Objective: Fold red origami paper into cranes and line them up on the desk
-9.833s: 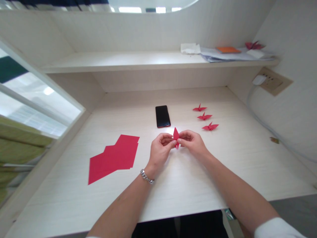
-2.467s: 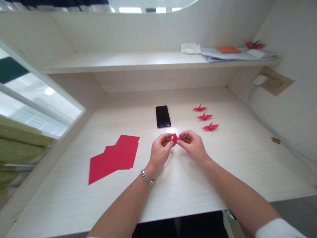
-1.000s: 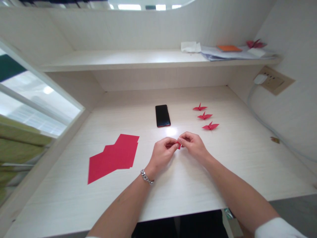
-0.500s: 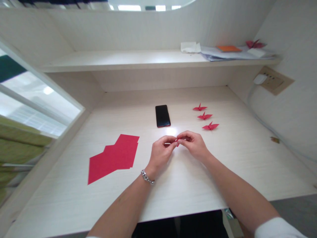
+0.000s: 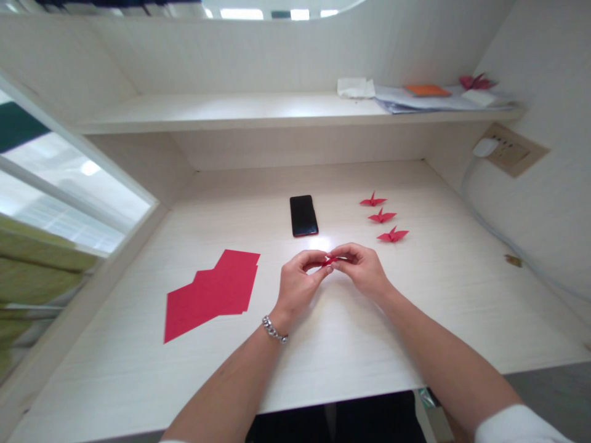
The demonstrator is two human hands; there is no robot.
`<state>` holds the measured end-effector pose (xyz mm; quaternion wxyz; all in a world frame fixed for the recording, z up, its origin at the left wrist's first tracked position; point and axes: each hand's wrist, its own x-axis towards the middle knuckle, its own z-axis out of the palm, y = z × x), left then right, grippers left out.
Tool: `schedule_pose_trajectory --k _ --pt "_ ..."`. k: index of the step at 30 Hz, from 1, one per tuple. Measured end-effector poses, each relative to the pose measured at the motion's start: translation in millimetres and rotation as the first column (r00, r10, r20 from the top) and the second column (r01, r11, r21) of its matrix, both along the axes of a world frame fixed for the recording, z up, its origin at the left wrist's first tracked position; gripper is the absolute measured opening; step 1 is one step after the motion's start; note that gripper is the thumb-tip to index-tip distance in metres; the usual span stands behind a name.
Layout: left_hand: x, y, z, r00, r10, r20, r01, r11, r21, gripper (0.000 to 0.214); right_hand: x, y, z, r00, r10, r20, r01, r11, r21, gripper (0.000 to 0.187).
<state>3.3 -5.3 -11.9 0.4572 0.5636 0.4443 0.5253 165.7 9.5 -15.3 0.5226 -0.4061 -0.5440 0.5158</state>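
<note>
Between the fingertips of both hands is a small folded piece of red paper (image 5: pixel 329 261), mostly covered by the fingers. My left hand (image 5: pixel 300 278), with a chain bracelet on its wrist, pinches the paper from the left. From the right, my right hand (image 5: pixel 362 269) pinches it between thumb and fingers. Three red paper cranes (image 5: pixel 393 235) stand in a short column beyond my right hand. Several overlapping sheets of red paper (image 5: pixel 217 286) lie flat to the left of my left hand.
A black phone (image 5: pixel 303 215) lies beyond the hands on the pale desk (image 5: pixel 341 357). Above the desk runs a shelf (image 5: pixel 231 114) with papers (image 5: pixel 397 101) and an orange item (image 5: pixel 427 90). A white cable (image 5: pixel 484 224) hangs from the wall socket (image 5: pixel 512 151) at right.
The folded red paper has turned between my fingertips and now shows as a flatter, wider strip. My left hand has shifted very slightly left. The cranes, sheets and phone stay where they were.
</note>
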Motion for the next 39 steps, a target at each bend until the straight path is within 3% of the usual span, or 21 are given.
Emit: schedule_pose_trajectory --k 6,12,16,21,27,39 --pt "1.0 1.9 1.7 0.998 -0.064 0.022 0.066 0.995 -0.073 0.023 -1.2 -1.5 -0.2 0.997 -0.06 0.051 0.061 0.998 -0.024 0.022" --pt "0.3 6.3 0.9 0.929 -0.071 0.363 0.179 0.945 -0.273 0.026 -1.0 -3.2 3.2 1.0 -0.004 0.013 0.005 0.999 -0.032 0.017" --pt "-0.5 7.6 0.2 0.87 -0.056 0.49 0.245 0.911 -0.331 0.026 -0.7 -3.4 4.3 0.999 0.038 0.005 -0.038 0.999 -0.029 0.022" --pt "-0.3 8.1 -0.9 0.853 -0.036 0.521 0.275 0.88 -0.388 0.027 -2.2 -4.5 3.6 1.0 0.0 0.03 0.001 1.0 -0.03 0.025" --pt "-0.2 6.1 -2.8 0.863 -0.057 0.503 0.308 0.847 -0.433 0.034 -5.5 -10.1 10.6 0.985 -0.091 0.149 0.089 0.996 0.02 0.014" --pt "0.2 6.9 -4.4 0.852 -0.074 0.519 0.327 0.849 -0.415 0.035 -5.3 -12.5 12.6 0.966 -0.117 0.232 0.099 0.991 0.086 0.014"
